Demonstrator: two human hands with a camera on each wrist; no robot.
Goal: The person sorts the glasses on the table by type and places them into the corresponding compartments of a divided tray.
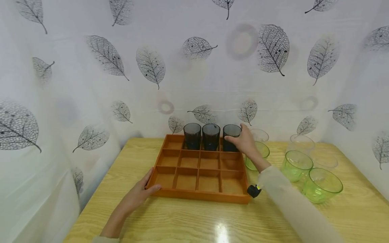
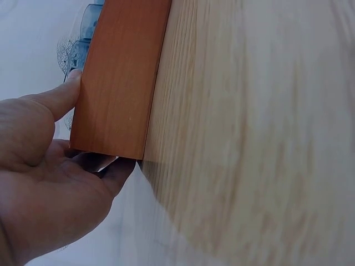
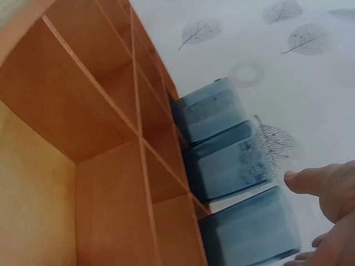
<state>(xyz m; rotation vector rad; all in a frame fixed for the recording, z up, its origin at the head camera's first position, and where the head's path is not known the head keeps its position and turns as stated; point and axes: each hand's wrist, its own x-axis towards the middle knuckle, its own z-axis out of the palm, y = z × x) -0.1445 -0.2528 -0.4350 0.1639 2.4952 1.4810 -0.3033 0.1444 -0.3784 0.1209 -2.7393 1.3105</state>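
Note:
An orange-brown wooden compartment tray (image 1: 202,195) lies on the table. My left hand (image 1: 138,194) grips its front left corner; in the left wrist view the thumb presses the tray's rim and the fingers reach round the side. Three dark tinted glasses stand upright in the back row: a left one (image 1: 192,136), a middle one (image 1: 211,136) and a right one (image 1: 230,143). Beside the right glass is my right hand (image 1: 247,141), thumb and fingers spread about its upper part. In the right wrist view the straight thumb (image 3: 310,180) stands apart from that glass.
Green glasses (image 1: 296,165) stand right of the tray, one (image 1: 256,158) close to its side and another (image 1: 323,185) nearer the front. Clear glasses (image 1: 301,143) stand behind them. A leaf-patterned curtain (image 1: 197,81) hangs behind the wooden table (image 1: 170,222).

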